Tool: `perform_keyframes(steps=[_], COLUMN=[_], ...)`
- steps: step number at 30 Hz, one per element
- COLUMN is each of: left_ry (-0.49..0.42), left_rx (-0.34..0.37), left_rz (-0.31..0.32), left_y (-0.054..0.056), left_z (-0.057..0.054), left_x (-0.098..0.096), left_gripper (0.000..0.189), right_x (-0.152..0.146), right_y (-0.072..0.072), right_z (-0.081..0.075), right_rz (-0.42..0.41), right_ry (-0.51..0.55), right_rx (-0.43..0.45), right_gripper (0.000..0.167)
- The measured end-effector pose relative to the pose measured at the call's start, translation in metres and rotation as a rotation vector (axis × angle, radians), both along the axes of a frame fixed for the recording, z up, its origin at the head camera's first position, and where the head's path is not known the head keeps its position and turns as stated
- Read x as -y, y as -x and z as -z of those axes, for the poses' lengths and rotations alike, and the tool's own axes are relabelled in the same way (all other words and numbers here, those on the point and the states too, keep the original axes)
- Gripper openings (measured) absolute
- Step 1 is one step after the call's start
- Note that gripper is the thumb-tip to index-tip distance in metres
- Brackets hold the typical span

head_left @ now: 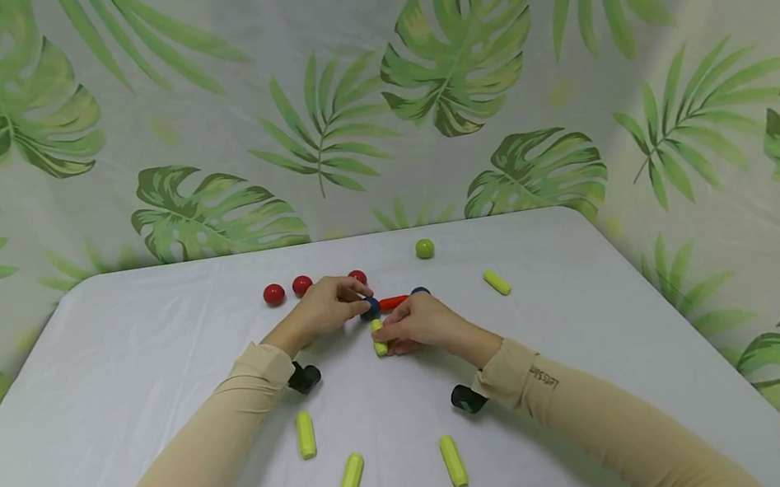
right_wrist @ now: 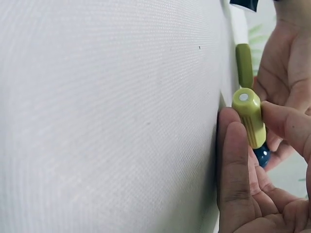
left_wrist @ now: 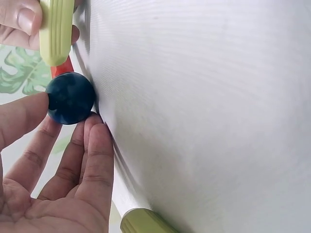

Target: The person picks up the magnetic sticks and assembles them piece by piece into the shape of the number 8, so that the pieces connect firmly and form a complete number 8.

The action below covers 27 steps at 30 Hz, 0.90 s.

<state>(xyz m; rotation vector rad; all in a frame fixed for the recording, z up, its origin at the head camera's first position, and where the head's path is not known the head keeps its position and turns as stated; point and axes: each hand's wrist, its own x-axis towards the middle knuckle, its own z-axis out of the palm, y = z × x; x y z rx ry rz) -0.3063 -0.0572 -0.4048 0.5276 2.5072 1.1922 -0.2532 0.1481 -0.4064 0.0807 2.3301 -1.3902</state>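
Yellow-green stick is right around the middle of the frame, pinched between the thumb and fingers of the right hand. The left hand is just up and left of it, thumb and fingers clamped on a blue ball. A red stick runs rightward from about there toward a second blue ball — that one's partly hidden by the right hand, so can't tell if they touch. On the white worktop there's also red balls upper centre, plus more yellow-green sticks lower centre.
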Motion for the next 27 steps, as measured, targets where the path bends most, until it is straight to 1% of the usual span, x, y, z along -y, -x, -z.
perform_keyframes(steps=[9,16,27], left_ry=[-0.018,-0.023,-0.024], left_rx=[0.028,0.023,0.024], left_rz=[0.004,0.013,0.013], left_y=[0.0013,0.0011,0.0009], left_z=[0.0010,0.0007,0.0012], left_x=[0.0011,0.0012,0.0010], left_gripper=[0.026,0.025,0.025], right_x=[0.0022,0.0032,0.0027], right_y=[0.0022,0.0047,0.0061], right_z=[0.0011,0.0003,0.0027], right_rz=[0.012,0.031,0.049], right_ry=[0.033,0.032,0.069], right_rx=[0.012,0.039,0.053], right_gripper=[0.023,0.025,0.028])
